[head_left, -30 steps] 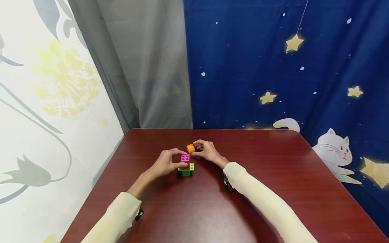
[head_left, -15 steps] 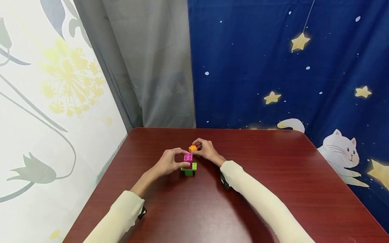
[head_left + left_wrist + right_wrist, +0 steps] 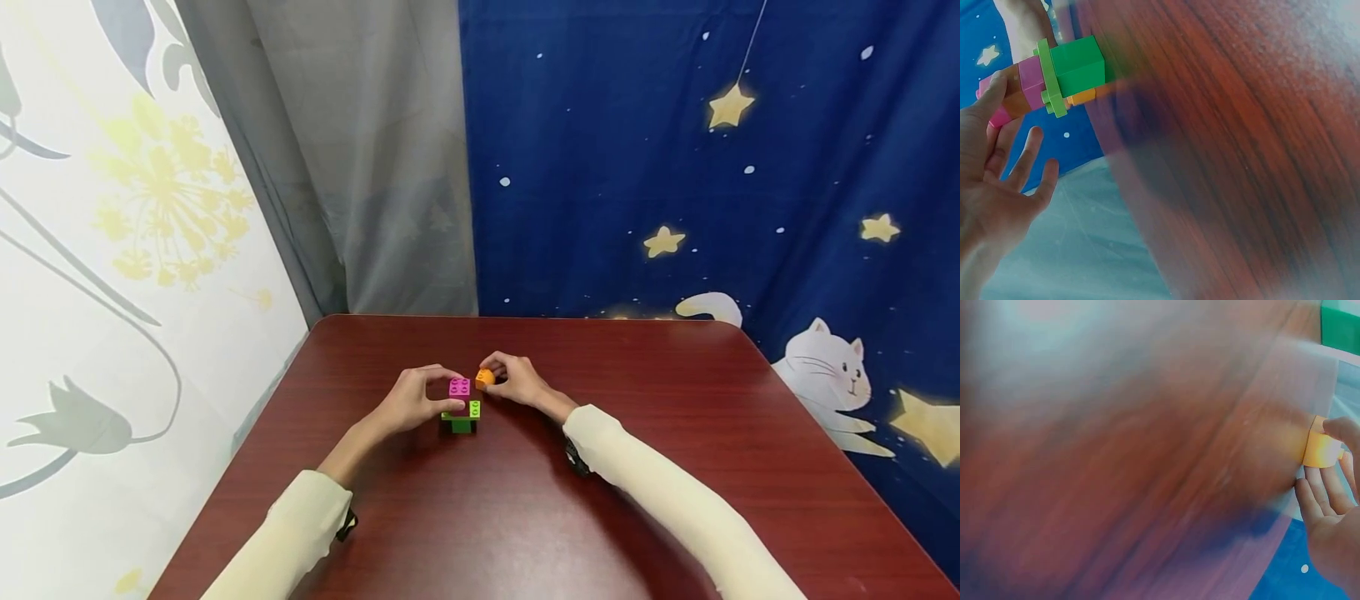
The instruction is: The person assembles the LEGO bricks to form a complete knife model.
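A small stack of toy building bricks stands on the table. Its top is a pink brick (image 3: 460, 387), above a lime green plate (image 3: 1052, 78) and a green brick (image 3: 1079, 65). A brownish band shows between pink parts in the left wrist view. My left hand (image 3: 411, 402) holds the pink top between thumb and fingers. Just right of the stack and apart from it, my right hand (image 3: 520, 381) pinches an orange brick (image 3: 1321, 447) with a rounded side. An orange bit behind the lime plate shows in the left wrist view; I cannot tell whether it is that same brick.
The dark red wooden table (image 3: 480, 517) extends around both hands. A blue star-patterned curtain (image 3: 592, 150) and a grey curtain (image 3: 390, 167) hang behind its far edge. A white floral-patterned surface (image 3: 150, 350) borders the left side.
My right hand has shifted the orange brick rightward and a little nearer, from behind the stack to its right, turning it slightly. The left hand keeps its hold on the stack.
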Motion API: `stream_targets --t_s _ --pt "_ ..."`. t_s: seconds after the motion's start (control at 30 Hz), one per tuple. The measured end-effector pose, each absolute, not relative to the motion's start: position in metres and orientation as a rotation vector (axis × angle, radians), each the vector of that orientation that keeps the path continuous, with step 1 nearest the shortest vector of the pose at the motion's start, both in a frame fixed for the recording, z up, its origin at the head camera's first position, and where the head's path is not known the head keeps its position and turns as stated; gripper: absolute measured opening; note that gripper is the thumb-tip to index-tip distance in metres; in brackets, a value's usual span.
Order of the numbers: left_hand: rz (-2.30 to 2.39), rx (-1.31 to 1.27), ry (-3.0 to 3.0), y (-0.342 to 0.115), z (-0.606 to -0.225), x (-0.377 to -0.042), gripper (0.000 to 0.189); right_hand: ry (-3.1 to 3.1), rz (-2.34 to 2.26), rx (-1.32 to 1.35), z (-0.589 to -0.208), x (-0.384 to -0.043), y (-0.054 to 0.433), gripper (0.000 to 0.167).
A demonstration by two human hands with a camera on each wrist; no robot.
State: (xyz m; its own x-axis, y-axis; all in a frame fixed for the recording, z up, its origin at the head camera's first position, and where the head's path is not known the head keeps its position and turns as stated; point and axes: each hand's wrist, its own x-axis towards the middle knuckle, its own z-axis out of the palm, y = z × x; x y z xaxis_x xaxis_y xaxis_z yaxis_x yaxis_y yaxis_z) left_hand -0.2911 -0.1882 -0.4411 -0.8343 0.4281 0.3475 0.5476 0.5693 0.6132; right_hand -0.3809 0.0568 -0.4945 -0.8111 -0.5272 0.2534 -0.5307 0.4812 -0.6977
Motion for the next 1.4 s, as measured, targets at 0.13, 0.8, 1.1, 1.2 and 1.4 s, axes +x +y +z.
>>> stream_targets --t_s 0.13,0.8,1.1,1.2,1.4 --pt "-1.101 -0.827 -2.637 -0.191 -0.442 -0.292 0.036 -2.706 1.267 1.005 -0.492 -0.371 0.064 0.036" --pt "-1.129 -0.810 -2.648 -0.195 -0.438 -0.293 0.039 -2.616 1.177 1.099 -0.459 -0.339 0.077 0.035" --pt "-1.146 -0.814 -2.643 -0.192 -0.441 -0.292 0.040 -2.524 1.238 1.158 -0.429 -0.329 0.079 0.037" --pt "-1.153 -0.813 -2.641 -0.191 -0.442 -0.291 0.039 -2.486 1.270 1.168 -0.421 -0.327 0.078 0.037" --pt "-1.148 -0.824 -2.634 -0.188 -0.440 -0.289 0.039 -2.440 1.314 1.171 -0.408 -0.324 0.072 0.036"
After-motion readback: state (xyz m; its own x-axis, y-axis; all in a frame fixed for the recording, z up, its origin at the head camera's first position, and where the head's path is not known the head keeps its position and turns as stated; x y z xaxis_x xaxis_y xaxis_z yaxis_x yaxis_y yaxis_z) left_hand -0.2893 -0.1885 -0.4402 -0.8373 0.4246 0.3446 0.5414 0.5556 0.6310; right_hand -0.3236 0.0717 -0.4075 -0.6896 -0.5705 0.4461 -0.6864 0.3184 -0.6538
